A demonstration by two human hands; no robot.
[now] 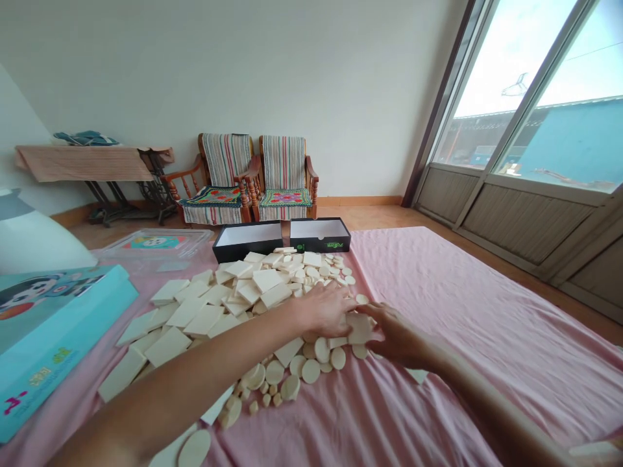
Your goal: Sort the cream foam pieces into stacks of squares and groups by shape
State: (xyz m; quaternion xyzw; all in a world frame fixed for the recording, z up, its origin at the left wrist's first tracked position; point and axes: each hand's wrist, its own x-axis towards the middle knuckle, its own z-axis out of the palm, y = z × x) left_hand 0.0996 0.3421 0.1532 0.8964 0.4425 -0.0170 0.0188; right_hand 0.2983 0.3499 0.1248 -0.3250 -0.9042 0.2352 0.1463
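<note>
A large heap of pale, blank wooden pieces point(204, 319) lies on the pink cloth, with square tiles on the left and round discs point(310, 371) on the right. My left hand point(327, 310) reaches across the heap, its fingers bent down at the left side of a pale wooden tile point(359, 328). From the right, my right hand point(396, 334) meets it, fingers at the tile's upper edge and thumb at its lower right. The fingertips of both hands nearly touch. Small wooden cubes point(267, 399) sit at the near edge of the heap.
Two black open boxes point(320, 235) with white insides stand behind the heap. On the left are a turquoise box point(68, 324) and a clear plastic case point(156, 245). Pink cloth point(467, 298) spreads to the right. Two wooden armchairs point(285, 175) stand against the wall.
</note>
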